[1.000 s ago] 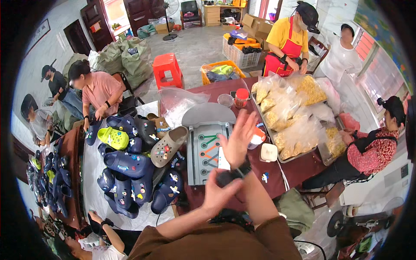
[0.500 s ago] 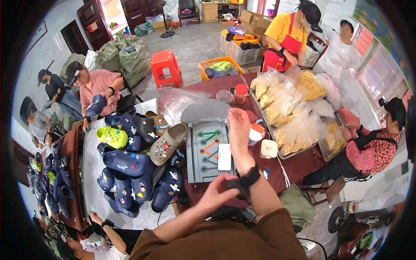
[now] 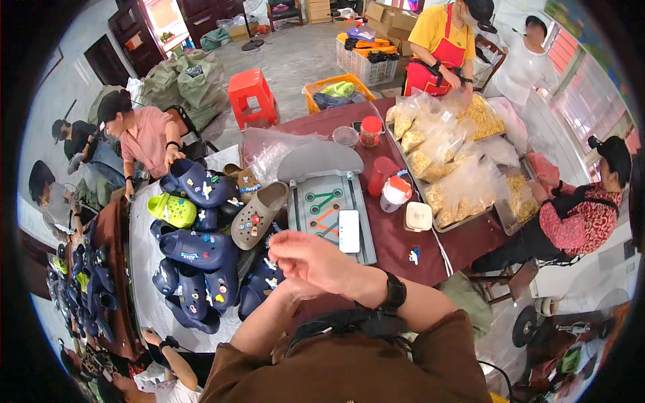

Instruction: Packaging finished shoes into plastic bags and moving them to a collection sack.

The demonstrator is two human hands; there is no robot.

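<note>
My right hand [image 3: 316, 262] crosses in front of my body, with a black smartwatch [image 3: 393, 293] on its wrist. Its fingers are bent and drawn together; whether anything is in them I cannot make out. Below it my left hand [image 3: 302, 289] meets it at the wrist, its fingers hidden. Just beyond the hands lies a grey plastic board [image 3: 306, 232] with green and orange link shapes, and a white-screened phone [image 3: 349, 232] rests on it. To the left is a heap of navy clogs [image 3: 195, 250] with charms, a grey-brown clog [image 3: 259, 218] and a lime clog [image 3: 172, 210].
A white cup with an orange lid [image 3: 395, 193], a square cream tub [image 3: 418, 217], a red-lidded jar [image 3: 370, 131] and a small charm [image 3: 414, 255] stand or lie to the right. Beyond them are bagged yellow pieces [image 3: 449, 185] in trays. Several people work around; a red stool [image 3: 252, 101] stands behind.
My left hand has left the watch on my right wrist. My right hand has come down from above the board and swung left, over my left hand. The person in pink has reached toward the clogs.
</note>
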